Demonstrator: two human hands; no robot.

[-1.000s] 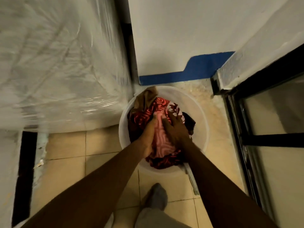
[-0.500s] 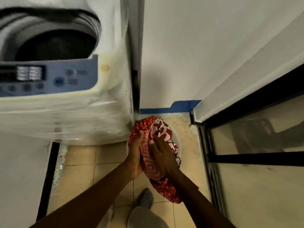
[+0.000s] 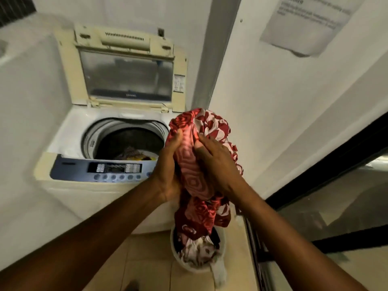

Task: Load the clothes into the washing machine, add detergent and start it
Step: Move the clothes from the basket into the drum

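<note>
A bundle of red and white patterned cloth (image 3: 199,139) is held up between both hands, to the right of the washing machine's open drum (image 3: 123,139). My left hand (image 3: 168,164) grips its left side, my right hand (image 3: 216,164) presses its right side. Its lower end hangs down to the white bucket (image 3: 222,238) on the floor, which holds more clothes. The top-loading washing machine (image 3: 69,133) has its lid (image 3: 126,74) raised, and some clothes lie inside the drum. Its blue control panel (image 3: 100,169) faces me.
A white wall and grey corner post (image 3: 216,59) stand behind the bundle. A dark-framed glass door (image 3: 336,196) runs along the right. A paper notice (image 3: 310,24) hangs on the right wall. Beige tiles (image 3: 147,265) cover the floor around the bucket.
Both hands have lifted the red patterned bundle out of the bucket up to the height of the machine's top. My view has risen from the floor to the open machine.
</note>
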